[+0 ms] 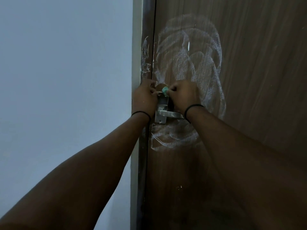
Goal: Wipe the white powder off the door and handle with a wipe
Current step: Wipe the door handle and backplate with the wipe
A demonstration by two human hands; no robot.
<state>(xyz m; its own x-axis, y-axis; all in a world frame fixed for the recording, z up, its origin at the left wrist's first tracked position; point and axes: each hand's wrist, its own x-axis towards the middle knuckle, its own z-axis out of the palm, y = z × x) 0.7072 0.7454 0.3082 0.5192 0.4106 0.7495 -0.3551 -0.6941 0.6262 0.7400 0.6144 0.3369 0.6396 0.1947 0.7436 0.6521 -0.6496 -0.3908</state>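
Observation:
A brown wooden door (249,80) carries broad swirls of white powder (199,60) above the handle and a smaller patch below it. The metal lever handle (171,114) sits on a steel backplate (162,105). My right hand (182,95) pinches a small balled green wipe (165,90) against the top of the backplate. My left hand (145,98) rests beside the plate at the door edge, fingers curled toward the plate's top corner; what they hold is hidden.
The dark door frame (146,47) to the left also has white powder streaks. A plain pale wall (66,80) fills the left half of the view.

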